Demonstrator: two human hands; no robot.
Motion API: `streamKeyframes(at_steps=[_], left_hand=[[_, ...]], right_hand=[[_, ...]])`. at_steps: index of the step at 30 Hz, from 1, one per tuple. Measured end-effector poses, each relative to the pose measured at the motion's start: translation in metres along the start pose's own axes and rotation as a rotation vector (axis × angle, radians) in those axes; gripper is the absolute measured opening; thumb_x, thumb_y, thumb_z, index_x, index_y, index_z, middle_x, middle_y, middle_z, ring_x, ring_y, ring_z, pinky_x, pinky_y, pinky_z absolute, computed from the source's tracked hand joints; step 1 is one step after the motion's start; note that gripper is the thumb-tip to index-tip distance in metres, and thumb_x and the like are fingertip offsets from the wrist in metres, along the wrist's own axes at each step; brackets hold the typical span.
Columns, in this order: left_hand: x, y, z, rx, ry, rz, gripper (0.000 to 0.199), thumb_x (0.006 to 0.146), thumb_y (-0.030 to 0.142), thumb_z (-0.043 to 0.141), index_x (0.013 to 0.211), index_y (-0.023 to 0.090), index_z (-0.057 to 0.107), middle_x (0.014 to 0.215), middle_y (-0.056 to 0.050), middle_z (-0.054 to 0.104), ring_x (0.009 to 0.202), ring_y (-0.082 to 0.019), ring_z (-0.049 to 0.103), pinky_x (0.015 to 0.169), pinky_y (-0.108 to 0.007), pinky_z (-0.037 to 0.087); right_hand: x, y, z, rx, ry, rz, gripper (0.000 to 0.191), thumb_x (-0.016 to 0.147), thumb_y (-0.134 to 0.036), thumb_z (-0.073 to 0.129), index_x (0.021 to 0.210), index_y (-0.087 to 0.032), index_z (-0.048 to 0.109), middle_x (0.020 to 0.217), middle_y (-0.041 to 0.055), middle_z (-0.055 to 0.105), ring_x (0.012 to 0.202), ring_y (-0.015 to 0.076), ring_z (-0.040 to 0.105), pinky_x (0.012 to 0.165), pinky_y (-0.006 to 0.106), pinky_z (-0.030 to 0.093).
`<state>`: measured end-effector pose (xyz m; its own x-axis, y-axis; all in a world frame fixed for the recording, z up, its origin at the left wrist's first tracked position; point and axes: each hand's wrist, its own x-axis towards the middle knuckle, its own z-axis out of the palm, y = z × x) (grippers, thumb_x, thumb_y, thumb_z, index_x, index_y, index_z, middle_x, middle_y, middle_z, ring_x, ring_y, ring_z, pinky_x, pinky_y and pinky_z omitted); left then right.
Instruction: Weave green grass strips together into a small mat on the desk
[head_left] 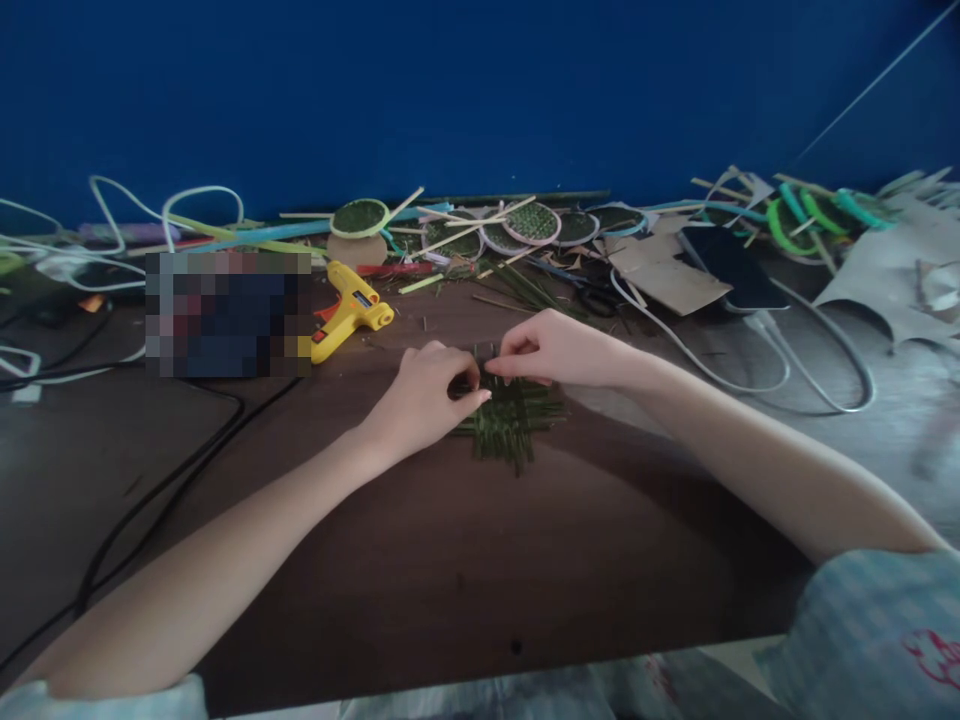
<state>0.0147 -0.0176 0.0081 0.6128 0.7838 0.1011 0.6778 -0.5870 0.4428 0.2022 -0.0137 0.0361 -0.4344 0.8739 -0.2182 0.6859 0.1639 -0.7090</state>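
A small woven mat of dark green leaf strips (512,415) lies on the table, its loose strip ends sticking out at the sides and the near edge. My left hand (435,395) is at its upper left, thumb and forefinger curled together on the strips. From the right, my right hand (544,350) pinches at the mat's far edge, close to the left fingertips. The fingers partly cover the mat's far side, and the exact strip in each pinch is hard to make out.
A yellow glue gun (351,310) lies left of the mat. Behind are round hoops with green woven discs (531,222), thin sticks and loose strips (536,290). A phone (731,268) with a white cable (825,400) lies at right; black cables (172,470) cross the left.
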Motion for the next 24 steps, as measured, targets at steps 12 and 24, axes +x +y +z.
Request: streamKeyframes(at_steps=[12, 24], left_hand=[[0.004, -0.002, -0.001, -0.039, -0.003, -0.043, 0.021, 0.085, 0.024, 0.041, 0.072, 0.018, 0.055, 0.061, 0.002, 0.054, 0.072, -0.017, 0.05, 0.077, -0.035, 0.032], [0.006, -0.009, 0.0, -0.109, 0.024, -0.042, 0.019, 0.081, 0.021, 0.043, 0.071, 0.018, 0.06, 0.075, 0.001, 0.063, 0.079, -0.016, 0.055, 0.089, -0.036, 0.031]], right_hand=[[-0.001, -0.003, 0.006, 0.109, 0.117, -0.216, 0.028, 0.085, -0.033, 0.041, 0.08, -0.015, 0.062, 0.057, -0.0019, 0.049, 0.051, 0.0078, 0.042, 0.052, 0.023, 0.032], [0.006, 0.016, 0.023, -0.405, 0.255, -0.319, 0.016, 0.072, -0.02, 0.056, 0.087, -0.016, 0.059, 0.093, 0.0085, 0.051, 0.093, 0.0223, 0.045, 0.081, 0.034, 0.036]])
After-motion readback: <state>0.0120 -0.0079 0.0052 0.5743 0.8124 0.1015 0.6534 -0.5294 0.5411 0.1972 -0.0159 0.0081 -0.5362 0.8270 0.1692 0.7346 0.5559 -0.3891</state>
